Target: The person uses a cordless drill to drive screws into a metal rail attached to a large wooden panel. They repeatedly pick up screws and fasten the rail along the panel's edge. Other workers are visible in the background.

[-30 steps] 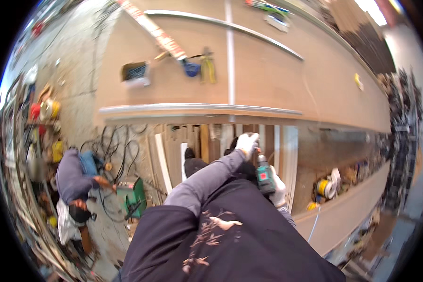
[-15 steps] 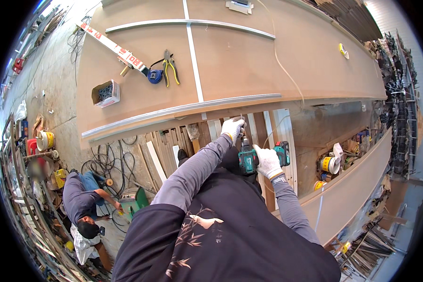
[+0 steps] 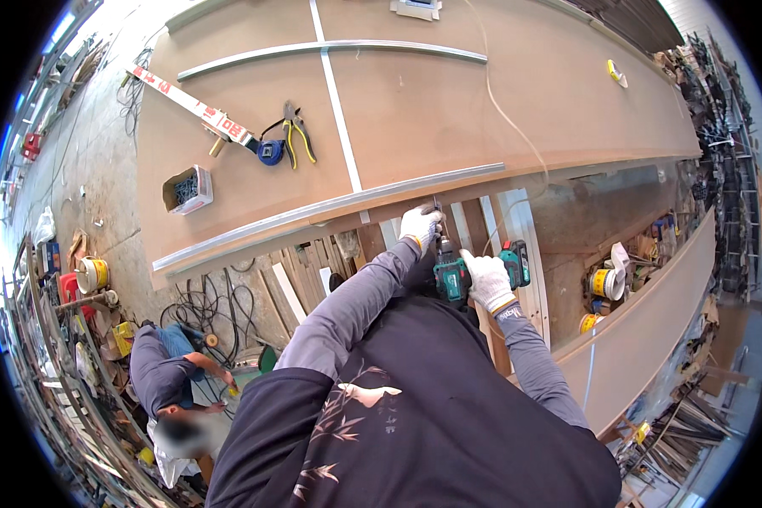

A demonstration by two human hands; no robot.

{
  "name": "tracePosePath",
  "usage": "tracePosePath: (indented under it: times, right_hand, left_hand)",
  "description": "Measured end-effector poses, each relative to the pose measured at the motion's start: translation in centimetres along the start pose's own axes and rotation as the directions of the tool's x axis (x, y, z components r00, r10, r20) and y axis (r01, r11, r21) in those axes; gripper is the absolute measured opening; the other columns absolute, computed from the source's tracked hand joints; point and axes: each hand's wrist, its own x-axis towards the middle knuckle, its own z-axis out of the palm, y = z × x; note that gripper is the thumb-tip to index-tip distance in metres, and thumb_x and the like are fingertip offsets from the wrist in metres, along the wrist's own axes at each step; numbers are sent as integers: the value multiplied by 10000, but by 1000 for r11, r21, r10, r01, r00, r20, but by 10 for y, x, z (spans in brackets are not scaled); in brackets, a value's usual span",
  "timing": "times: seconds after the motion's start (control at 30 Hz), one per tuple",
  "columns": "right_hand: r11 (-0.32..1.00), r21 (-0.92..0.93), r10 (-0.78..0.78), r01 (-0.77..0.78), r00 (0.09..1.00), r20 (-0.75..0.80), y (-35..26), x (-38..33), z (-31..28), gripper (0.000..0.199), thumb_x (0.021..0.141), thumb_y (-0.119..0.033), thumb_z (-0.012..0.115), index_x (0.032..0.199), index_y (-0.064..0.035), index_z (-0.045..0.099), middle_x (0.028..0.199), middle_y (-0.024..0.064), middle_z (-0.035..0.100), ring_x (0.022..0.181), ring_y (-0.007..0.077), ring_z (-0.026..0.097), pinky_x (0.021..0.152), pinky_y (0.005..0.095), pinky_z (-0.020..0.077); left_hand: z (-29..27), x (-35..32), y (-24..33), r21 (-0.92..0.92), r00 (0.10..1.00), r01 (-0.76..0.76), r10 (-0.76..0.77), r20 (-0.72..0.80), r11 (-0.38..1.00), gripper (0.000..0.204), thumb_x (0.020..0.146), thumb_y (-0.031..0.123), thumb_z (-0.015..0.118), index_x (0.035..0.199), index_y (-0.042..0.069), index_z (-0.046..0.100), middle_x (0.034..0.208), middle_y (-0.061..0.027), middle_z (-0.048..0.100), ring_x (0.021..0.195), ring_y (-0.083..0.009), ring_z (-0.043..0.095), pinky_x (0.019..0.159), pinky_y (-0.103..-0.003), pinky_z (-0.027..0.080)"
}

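My right hand (image 3: 488,279), in a white glove, grips the handle of a green cordless drill (image 3: 457,273). The drill points up at the near edge of a large brown board (image 3: 415,110). My left hand (image 3: 420,226), also gloved, is closed around the front of the drill right at the metal strip (image 3: 330,207) that runs along the board's edge. Wooden slats (image 3: 516,229) of the frame lie beneath both hands.
On the board lie a small box of screws (image 3: 188,189), yellow-handled pliers (image 3: 296,135), a blue tape measure (image 3: 270,152), a red-and-white level (image 3: 190,103) and a second metal strip (image 3: 330,49). Another person (image 3: 173,381) crouches at lower left among cables (image 3: 203,300). Clutter and rolls of tape (image 3: 603,282) lie at right.
The view has swung left and down, bringing the board closer. My right hand and drill have risen to the board's edge, where my left hand holds the drill's front.
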Motion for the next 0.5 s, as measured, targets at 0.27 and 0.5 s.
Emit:
tracePosePath:
  times: [0.27,0.5]
  right_hand:
    - [1000,0,-11,11,999,-40,-5,4,-8,835,600,-94,800,1396,-78,551,827,93,659,807,296,660,747,427,500]
    - [998,58,11,-14,999,46,-2,10,-18,752,662,-98,763,1383,-86,549,865,102,659,832,306,650,771,440,481]
  left_hand:
    - [-13,2,6,211,987,-154,140,77,965,176,899,100,665,1020,-14,722,786,-82,687,634,-151,634,599,-294,513]
    - [-24,-40,97,733,581,-680,615,533,8,231,856,195,706,1055,79,701,880,-119,694,863,-327,686,785,-445,543]
